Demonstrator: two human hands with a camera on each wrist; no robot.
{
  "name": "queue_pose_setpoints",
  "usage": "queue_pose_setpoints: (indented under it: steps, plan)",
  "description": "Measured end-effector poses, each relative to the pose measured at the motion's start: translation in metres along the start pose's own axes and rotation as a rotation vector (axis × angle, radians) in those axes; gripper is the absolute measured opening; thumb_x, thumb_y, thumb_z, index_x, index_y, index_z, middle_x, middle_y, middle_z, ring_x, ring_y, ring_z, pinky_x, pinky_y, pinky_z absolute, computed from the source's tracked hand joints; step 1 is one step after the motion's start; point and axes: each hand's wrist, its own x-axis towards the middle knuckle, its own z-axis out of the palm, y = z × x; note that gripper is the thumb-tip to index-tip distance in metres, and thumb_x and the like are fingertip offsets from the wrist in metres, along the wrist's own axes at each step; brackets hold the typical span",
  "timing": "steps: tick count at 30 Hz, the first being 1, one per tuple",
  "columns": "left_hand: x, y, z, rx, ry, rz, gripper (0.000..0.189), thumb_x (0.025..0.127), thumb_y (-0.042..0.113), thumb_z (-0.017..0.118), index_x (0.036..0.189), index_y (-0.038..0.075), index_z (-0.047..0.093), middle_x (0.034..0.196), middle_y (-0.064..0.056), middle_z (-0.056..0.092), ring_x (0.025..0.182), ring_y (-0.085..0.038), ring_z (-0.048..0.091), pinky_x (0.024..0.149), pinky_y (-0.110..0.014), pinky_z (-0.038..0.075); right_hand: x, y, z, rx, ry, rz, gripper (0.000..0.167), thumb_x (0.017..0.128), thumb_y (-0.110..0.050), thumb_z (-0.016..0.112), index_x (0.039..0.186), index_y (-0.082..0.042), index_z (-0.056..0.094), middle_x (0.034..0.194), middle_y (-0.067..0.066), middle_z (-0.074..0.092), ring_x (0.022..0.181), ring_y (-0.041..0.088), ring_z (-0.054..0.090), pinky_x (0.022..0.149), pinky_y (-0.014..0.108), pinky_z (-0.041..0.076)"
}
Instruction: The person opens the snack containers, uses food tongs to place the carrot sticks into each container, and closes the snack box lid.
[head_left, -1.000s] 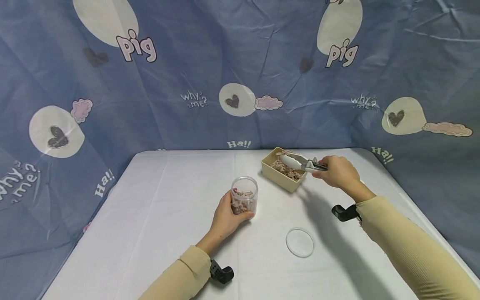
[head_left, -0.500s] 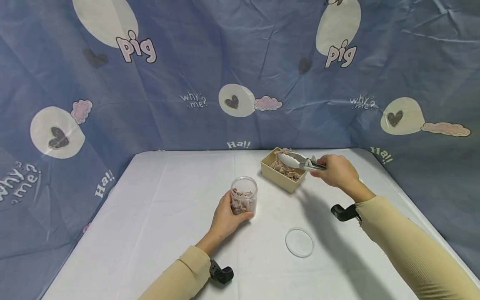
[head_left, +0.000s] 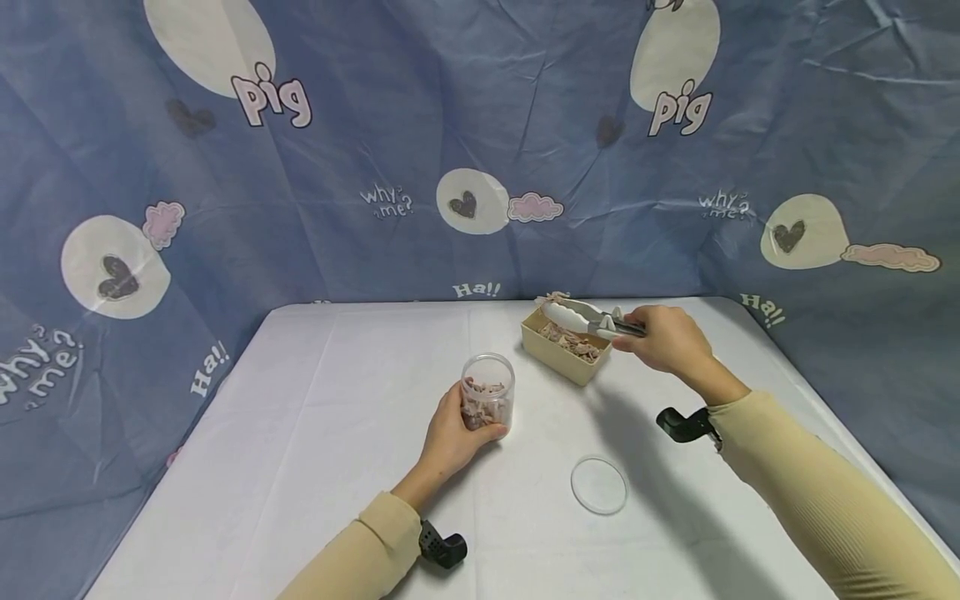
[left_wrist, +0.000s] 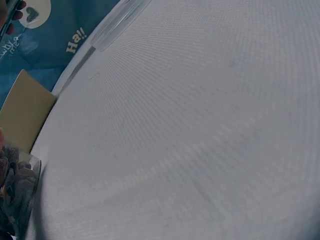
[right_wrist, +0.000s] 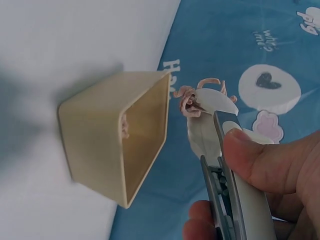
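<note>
My left hand [head_left: 452, 437] grips a clear plastic jar [head_left: 501, 400] from its left side, thumb across the front. Brownish-pink dried shreds fill the jar's lower part. In my right hand [head_left: 670, 343] is a pair of tongs [head_left: 577, 317] with white tips. Pinched at those tips is a clump of curly dried shreds [right_wrist: 189, 100], held above a cream rectangular box [right_wrist: 92, 135]. More of the same shreds [head_left: 573, 340] lie inside the box. In the left wrist view the jar [left_wrist: 20, 192] shows only at the lower left edge.
A clear round lid [head_left: 599, 485] lies on the white tablecloth [head_left: 360, 375], right of the jar and nearer the front. Behind the table hangs a blue printed cloth [head_left: 360, 250]. The box stands near the table's back edge.
My right hand has moved slightly left with the tongs, and the clump at their tips has shifted left over the box's far left corner. The left hand and jar have stayed put.
</note>
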Motion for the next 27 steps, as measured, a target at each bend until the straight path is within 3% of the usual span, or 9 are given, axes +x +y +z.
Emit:
queue_pose_setpoints:
  steps: [7,15,27]
  plan:
    - [0.001,-0.001,0.0,-0.005,-0.001,0.005,0.091,0.076,0.033,0.085,0.147,0.005,0.037,0.138,-0.017,0.052,0.131,-0.035,0.05,0.111,-0.053,0.041,-0.003,-0.009,-0.002,0.023,0.032,-0.053,0.025,0.085,-0.032,0.073,0.096,-0.009,0.072,0.076,0.004,0.066,0.07,0.023,0.055,0.057,0.031,0.039]
    - [0.001,-0.001,0.0,0.004,0.002,0.006,0.091,0.076,0.033,0.085,0.147,0.005,0.036,0.138,-0.017,0.052,0.13,-0.034,0.051,0.11,-0.053,0.042,-0.011,-0.02,-0.004,0.062,0.079,-0.098,0.039,0.085,-0.03,0.075,0.115,-0.005,0.072,0.096,0.013,0.074,0.079,0.026,0.061,0.07,0.042,0.049]
    - [0.004,0.0,0.001,0.002,0.001,0.015,0.09,0.075,0.032,0.085,0.146,0.004,0.038,0.137,-0.017,0.053,0.129,-0.034,0.051,0.11,-0.053,0.042,-0.022,-0.034,-0.007,0.102,0.11,-0.156,0.041,0.085,-0.027,0.075,0.118,-0.003,0.071,0.107,0.016,0.074,0.088,0.029,0.067,0.078,0.047,0.052]
